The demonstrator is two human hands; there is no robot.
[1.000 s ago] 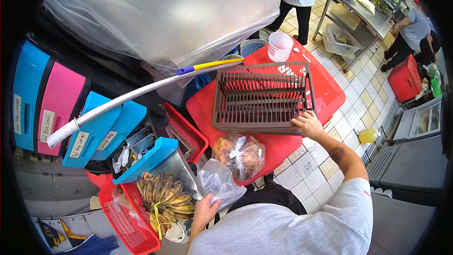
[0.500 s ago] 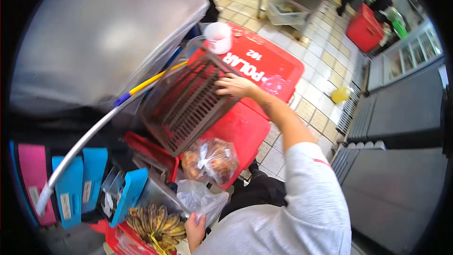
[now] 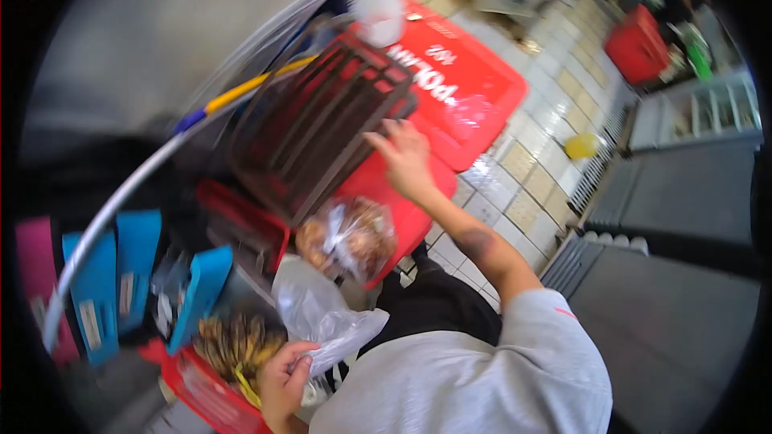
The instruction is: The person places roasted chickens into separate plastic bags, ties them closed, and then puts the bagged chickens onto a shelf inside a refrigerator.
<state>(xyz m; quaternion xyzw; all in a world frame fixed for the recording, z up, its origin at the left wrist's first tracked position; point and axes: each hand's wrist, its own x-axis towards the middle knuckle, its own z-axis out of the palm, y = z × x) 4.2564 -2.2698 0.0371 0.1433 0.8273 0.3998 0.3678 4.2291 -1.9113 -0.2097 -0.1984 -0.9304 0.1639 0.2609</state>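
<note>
My left hand [image 3: 288, 378] pinches the edge of a clear plastic bag [image 3: 322, 313], which hangs loose and crumpled in front of me. My right hand [image 3: 406, 162] is stretched forward with its fingers apart. It is at the near right edge of a brown slatted plastic crate [image 3: 322, 145]; blur hides whether the fingertips touch it. The crate leans tilted over a red cooler [image 3: 482, 88] marked POLAR. A tied clear bag of brown, roundish food [image 3: 354, 237] lies on the red surface below the crate.
A white tub [image 3: 378, 20] stands on the cooler. Dark bananas [image 3: 237, 341] lie in a red crate [image 3: 205, 398] at lower left, beside blue file holders [image 3: 96, 297]. A yellow-and-white pole [image 3: 241, 95] crosses the left side. Another person [image 3: 679, 8] is beside a distant red bin [image 3: 637, 47].
My right hand has shifted back from the crate's slats to its edge, fingers spreading. The crate has turned slightly. My left hand and the clear bag have moved left and are more in view.
</note>
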